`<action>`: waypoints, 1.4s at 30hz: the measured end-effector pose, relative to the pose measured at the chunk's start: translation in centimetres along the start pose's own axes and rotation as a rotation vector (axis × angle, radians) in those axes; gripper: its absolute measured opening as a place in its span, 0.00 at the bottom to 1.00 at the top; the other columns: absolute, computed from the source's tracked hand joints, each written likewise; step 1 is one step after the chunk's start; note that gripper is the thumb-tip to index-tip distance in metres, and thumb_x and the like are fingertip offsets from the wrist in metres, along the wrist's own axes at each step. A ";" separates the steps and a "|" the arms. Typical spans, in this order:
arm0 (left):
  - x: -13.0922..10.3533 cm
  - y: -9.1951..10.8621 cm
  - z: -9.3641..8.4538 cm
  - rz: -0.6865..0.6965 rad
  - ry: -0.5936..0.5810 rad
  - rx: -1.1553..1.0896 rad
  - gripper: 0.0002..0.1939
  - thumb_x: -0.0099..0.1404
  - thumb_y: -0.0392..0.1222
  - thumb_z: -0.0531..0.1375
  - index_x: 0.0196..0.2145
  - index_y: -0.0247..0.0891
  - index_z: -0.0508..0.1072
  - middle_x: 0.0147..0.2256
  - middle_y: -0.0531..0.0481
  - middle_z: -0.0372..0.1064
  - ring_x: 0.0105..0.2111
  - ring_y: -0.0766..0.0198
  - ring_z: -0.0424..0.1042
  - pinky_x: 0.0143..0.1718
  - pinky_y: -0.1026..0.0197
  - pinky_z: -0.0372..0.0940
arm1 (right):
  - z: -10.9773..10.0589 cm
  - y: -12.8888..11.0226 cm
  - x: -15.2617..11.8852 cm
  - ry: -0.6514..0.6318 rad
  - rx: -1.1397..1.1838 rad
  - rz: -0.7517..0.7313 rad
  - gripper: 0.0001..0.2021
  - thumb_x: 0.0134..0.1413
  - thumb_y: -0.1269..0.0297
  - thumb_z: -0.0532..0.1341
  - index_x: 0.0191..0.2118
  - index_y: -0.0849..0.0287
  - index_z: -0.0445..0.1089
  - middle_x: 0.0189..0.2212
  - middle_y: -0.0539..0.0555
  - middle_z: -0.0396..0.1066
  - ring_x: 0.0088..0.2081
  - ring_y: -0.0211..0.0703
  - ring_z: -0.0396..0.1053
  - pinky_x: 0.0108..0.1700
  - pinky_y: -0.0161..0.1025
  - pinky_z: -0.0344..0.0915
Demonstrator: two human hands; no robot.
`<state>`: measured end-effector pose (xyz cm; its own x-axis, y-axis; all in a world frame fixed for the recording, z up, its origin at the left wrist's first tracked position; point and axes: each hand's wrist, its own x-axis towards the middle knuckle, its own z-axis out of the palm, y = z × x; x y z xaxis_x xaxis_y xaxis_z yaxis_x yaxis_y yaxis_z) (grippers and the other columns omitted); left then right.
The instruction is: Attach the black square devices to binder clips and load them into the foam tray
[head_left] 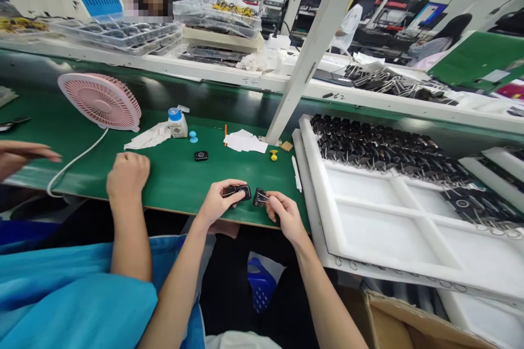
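My left hand (pixel 223 199) is closed around a small black rounded device (pixel 244 192) with a ring-shaped mark on its face. In my right hand (pixel 284 210), thumb and fingers pinch thin metal wires on a small black part (pixel 259 197). The two pieces are held a short gap apart, over the front edge of the green bench mat (pixel 176 185). A similar black device (pixel 201 156) with a round mark lies farther back on the mat. Fine details of both held pieces are too small to make out.
A white foam tray (pixel 380 223) with rows of black wired parts (pixel 368 147) stands right, beside a white pen (pixel 296 174). At left are a co-worker's hand (pixel 129 174), a pink fan (pixel 100 101) and a blue-capped bottle (pixel 177 122). A white post (pixel 307 49) rises behind.
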<state>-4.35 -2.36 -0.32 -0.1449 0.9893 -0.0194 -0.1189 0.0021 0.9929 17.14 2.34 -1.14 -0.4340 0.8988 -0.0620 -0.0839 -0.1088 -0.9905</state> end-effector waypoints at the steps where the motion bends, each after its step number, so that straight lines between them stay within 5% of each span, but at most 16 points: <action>1: -0.1 0.1 0.0 -0.008 -0.023 0.018 0.16 0.59 0.48 0.71 0.44 0.39 0.84 0.38 0.45 0.79 0.28 0.64 0.73 0.26 0.64 0.68 | -0.1 0.1 -0.1 -0.010 -0.025 -0.003 0.26 0.58 0.40 0.65 0.44 0.63 0.74 0.22 0.48 0.61 0.21 0.35 0.53 0.23 0.35 0.49; 4: -0.4 0.5 0.0 -0.035 -0.090 0.081 0.16 0.60 0.47 0.70 0.45 0.39 0.84 0.41 0.43 0.80 0.30 0.60 0.76 0.27 0.63 0.69 | -0.6 0.3 -0.7 -0.056 -0.099 0.001 0.27 0.59 0.40 0.64 0.46 0.63 0.76 0.24 0.49 0.62 0.23 0.36 0.55 0.24 0.35 0.51; 9: -0.5 1.5 0.2 -0.011 -0.189 0.166 0.12 0.60 0.43 0.69 0.43 0.41 0.85 0.42 0.44 0.81 0.42 0.52 0.79 0.44 0.56 0.73 | -1.0 0.9 -0.9 -0.114 -0.199 -0.005 0.26 0.63 0.42 0.62 0.49 0.64 0.77 0.27 0.53 0.67 0.26 0.38 0.60 0.26 0.35 0.54; 16: -0.6 1.4 0.2 0.004 -0.197 0.183 0.12 0.61 0.44 0.69 0.43 0.41 0.85 0.41 0.44 0.80 0.39 0.54 0.79 0.41 0.58 0.73 | -0.6 -0.4 -0.5 -0.110 -0.198 0.022 0.24 0.61 0.44 0.63 0.49 0.62 0.76 0.32 0.55 0.72 0.32 0.42 0.69 0.31 0.36 0.64; 21: -0.4 1.8 -0.2 -0.014 -0.301 0.185 0.22 0.59 0.48 0.71 0.51 0.41 0.81 0.38 0.43 0.79 0.35 0.56 0.78 0.40 0.57 0.72 | 1.6 -2.1 -1.5 -0.175 -0.244 0.079 0.21 0.59 0.50 0.67 0.51 0.58 0.74 0.38 0.55 0.75 0.37 0.44 0.73 0.38 0.39 0.70; 23: 0.1 2.7 -1.2 0.059 -0.198 0.213 0.24 0.62 0.51 0.67 0.54 0.41 0.78 0.40 0.42 0.79 0.36 0.56 0.77 0.42 0.56 0.71 | 2.3 -3.2 -3.4 -0.143 -0.172 0.159 0.20 0.56 0.50 0.69 0.48 0.58 0.73 0.33 0.53 0.74 0.31 0.42 0.71 0.33 0.38 0.69; 25: 1.1 3.8 -3.0 0.141 0.093 0.374 0.22 0.66 0.54 0.61 0.52 0.39 0.78 0.42 0.39 0.78 0.38 0.53 0.76 0.45 0.53 0.70 | 2.4 -4.9 -5.9 -0.114 -0.005 0.221 0.21 0.52 0.51 0.72 0.44 0.57 0.70 0.31 0.51 0.73 0.28 0.41 0.72 0.32 0.38 0.70; 27: 3.1 4.3 -5.4 0.180 0.453 0.779 0.23 0.67 0.54 0.57 0.49 0.35 0.79 0.43 0.35 0.77 0.42 0.47 0.74 0.49 0.46 0.67 | 1.7 -7.1 -8.5 -0.109 0.154 0.223 0.22 0.47 0.51 0.75 0.40 0.55 0.66 0.32 0.52 0.75 0.30 0.43 0.75 0.35 0.39 0.71; 30: 7.3 3.5 -8.7 0.046 0.549 1.311 0.26 0.67 0.53 0.56 0.55 0.34 0.75 0.57 0.28 0.70 0.57 0.30 0.64 0.54 0.32 0.60 | -2.0 -10.5 -11.2 0.080 0.160 0.108 0.25 0.44 0.49 0.76 0.36 0.53 0.62 0.31 0.54 0.77 0.29 0.47 0.76 0.32 0.41 0.70; 33: 10.1 1.7 -11.0 -0.127 0.508 1.433 0.23 0.66 0.56 0.56 0.49 0.40 0.77 0.61 0.33 0.67 0.59 0.25 0.60 0.51 0.28 0.59 | -9.3 -13.4 -12.1 0.533 -0.103 -0.087 0.23 0.46 0.49 0.75 0.32 0.53 0.62 0.27 0.55 0.76 0.29 0.49 0.75 0.33 0.43 0.68; 36: 10.5 0.4 -12.5 0.026 0.466 1.299 0.21 0.60 0.63 0.59 0.38 0.44 0.77 0.46 0.39 0.74 0.60 0.18 0.55 0.48 0.21 0.53 | -18.5 -15.0 -11.5 0.946 -0.476 -0.202 0.19 0.45 0.52 0.73 0.30 0.55 0.64 0.25 0.54 0.73 0.28 0.48 0.71 0.32 0.42 0.63; 38: 10.5 0.2 -13.1 0.114 0.476 1.180 0.22 0.54 0.66 0.61 0.31 0.45 0.75 0.30 0.42 0.70 0.61 0.13 0.49 0.47 0.18 0.47 | -24.1 -15.4 -10.5 1.139 -0.747 -0.192 0.16 0.44 0.54 0.71 0.29 0.55 0.65 0.26 0.54 0.71 0.29 0.47 0.69 0.34 0.42 0.62; 40: 10.8 0.5 -13.3 0.068 0.502 1.156 0.21 0.51 0.65 0.63 0.28 0.45 0.72 0.22 0.44 0.63 0.61 0.13 0.50 0.48 0.18 0.46 | -28.5 -15.2 -9.4 1.211 -0.976 -0.124 0.13 0.44 0.57 0.69 0.29 0.57 0.67 0.29 0.55 0.73 0.33 0.48 0.69 0.39 0.44 0.63; 42: 11.2 1.2 -13.0 -0.069 0.533 1.205 0.19 0.50 0.62 0.64 0.29 0.46 0.71 0.22 0.46 0.66 0.57 0.21 0.61 0.51 0.23 0.52 | -31.4 -14.8 -8.4 1.204 -1.135 -0.079 0.10 0.44 0.60 0.67 0.29 0.57 0.67 0.34 0.58 0.74 0.38 0.50 0.68 0.44 0.45 0.63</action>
<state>-18.84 6.87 -0.89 -0.5735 0.8038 0.1581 0.7618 0.4522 0.4639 50.14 9.74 10.15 0.4834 0.7372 0.4721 0.8191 -0.1905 -0.5411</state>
